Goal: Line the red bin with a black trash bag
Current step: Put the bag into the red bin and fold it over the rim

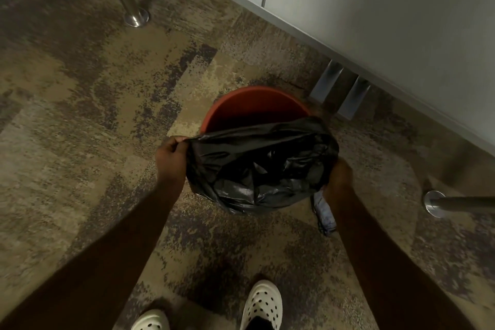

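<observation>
The red bin point(251, 107) stands on the carpet in front of me, only its far rim and inner wall showing. A crumpled black trash bag point(262, 166) hangs open over its near half. My left hand point(171, 158) pinches the bag's left edge, with the fingers curled round the plastic. My right hand point(338, 177) grips the bag's right side, and the plastic partly hides it. A bluish folded item point(325, 211) hangs below my right hand; I cannot tell what it is.
A white cabinet front point(375, 21) runs along the right, with metal brackets point(340, 88) at its foot just behind the bin. Chrome legs stand at the upper left point(135, 17) and the right point(434, 202). My white clogs point(262, 303) are at the bottom.
</observation>
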